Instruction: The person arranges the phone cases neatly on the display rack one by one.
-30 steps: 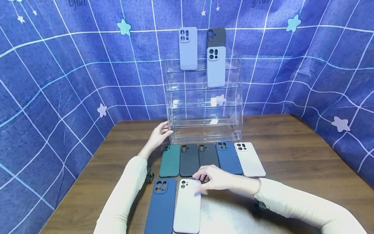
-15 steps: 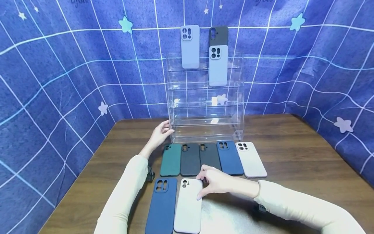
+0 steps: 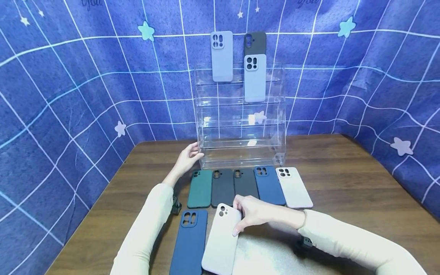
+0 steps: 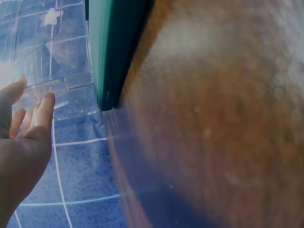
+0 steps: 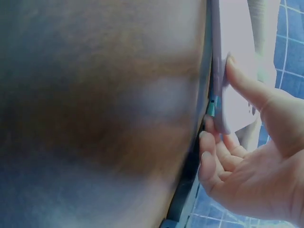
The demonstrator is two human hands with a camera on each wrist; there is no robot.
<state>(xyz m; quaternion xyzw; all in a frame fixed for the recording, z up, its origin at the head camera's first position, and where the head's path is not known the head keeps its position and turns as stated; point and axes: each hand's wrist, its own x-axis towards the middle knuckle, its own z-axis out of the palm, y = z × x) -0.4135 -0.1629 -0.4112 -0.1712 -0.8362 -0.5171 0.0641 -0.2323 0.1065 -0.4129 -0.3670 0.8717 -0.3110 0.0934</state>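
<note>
While our left hand (image 3: 185, 159) grips the clear rack (image 3: 237, 144) near the back edge of the table (image 3: 337, 168), our right hand (image 3: 253, 211) pinches the white case (image 3: 221, 240) between thumb and fingers, and we see it slanting just beside a blue case (image 3: 189, 246), well away from that edge!

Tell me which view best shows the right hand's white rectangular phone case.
Head: the white phone case shows most of its back and camera cutouts. Right wrist crops it, steeply angled; left wrist omits it.
</note>
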